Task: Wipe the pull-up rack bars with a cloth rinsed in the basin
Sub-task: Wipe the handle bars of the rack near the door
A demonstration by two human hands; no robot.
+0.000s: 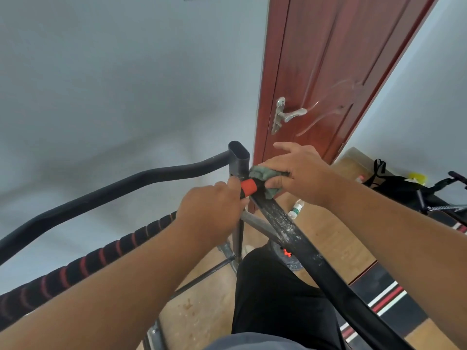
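The black pull-up rack fills the middle: a hollow upright post (238, 157), a curved top bar (106, 193) running left, and a black-and-red foam grip bar (83, 263) below it. A dusty black bar (298, 238) slants down to the right from an orange sleeve (249, 186). My right hand (295, 173) presses a green-grey cloth (262, 174) around the joint by the post, its thumb curled under the cloth. My left hand (214, 210) grips the rack just left of the orange sleeve. No basin is in view.
A red-brown door (328, 72) with a metal lever handle (288, 114) stands behind the post. On the wooden floor lie a plastic bottle (295, 208), a weight plate (288, 256) and black gear (394, 185) at right. My black trouser leg (273, 299) is below.
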